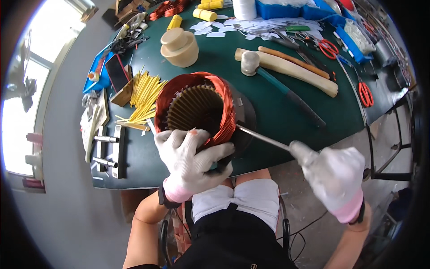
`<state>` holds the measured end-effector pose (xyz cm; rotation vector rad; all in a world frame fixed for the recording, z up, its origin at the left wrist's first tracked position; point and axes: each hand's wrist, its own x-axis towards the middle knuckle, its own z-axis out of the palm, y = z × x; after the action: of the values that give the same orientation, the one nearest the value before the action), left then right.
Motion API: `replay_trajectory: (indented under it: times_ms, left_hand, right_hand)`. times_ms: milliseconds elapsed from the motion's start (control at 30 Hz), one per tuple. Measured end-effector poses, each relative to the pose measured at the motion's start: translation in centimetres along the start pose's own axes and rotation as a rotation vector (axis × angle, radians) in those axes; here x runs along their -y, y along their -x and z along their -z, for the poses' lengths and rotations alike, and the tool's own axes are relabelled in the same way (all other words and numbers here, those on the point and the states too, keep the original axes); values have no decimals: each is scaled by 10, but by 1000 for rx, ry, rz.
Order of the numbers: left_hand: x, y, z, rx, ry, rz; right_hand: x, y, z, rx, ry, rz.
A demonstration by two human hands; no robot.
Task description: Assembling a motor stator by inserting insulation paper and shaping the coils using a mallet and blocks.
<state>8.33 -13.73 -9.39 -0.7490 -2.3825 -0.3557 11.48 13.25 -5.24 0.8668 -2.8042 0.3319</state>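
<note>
gripping the stator [197, 110] at the surface's [277, 112] near edge, the left hand [190, 157] clasps its rim; the right hand [333, 172] grasps a rod [262, 138] touching it.

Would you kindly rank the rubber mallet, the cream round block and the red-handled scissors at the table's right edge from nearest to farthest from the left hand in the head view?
From the left hand:
1. Rubber mallet, right of the copper-wound stator.
2. Cream round block, straight behind the stator.
3. Red-handled scissors, far right edge.

Stator [197, 110] at the table's [277, 116] near edge — sticks [144, 96] left, mallet [268, 74] behind-right
</note>
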Motion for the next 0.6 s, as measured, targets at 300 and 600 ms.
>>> replay_trajectory:
  times_ms: [300, 600]
  left_hand:
    - [1, -8, -14, -114, 80, 9]
    - [110, -22, -24, -185, 776, -400]
  right_hand:
    - [-5, -30, -35, -97, -288, -253]
    - [-69, -24, -55, 238, -406, -295]
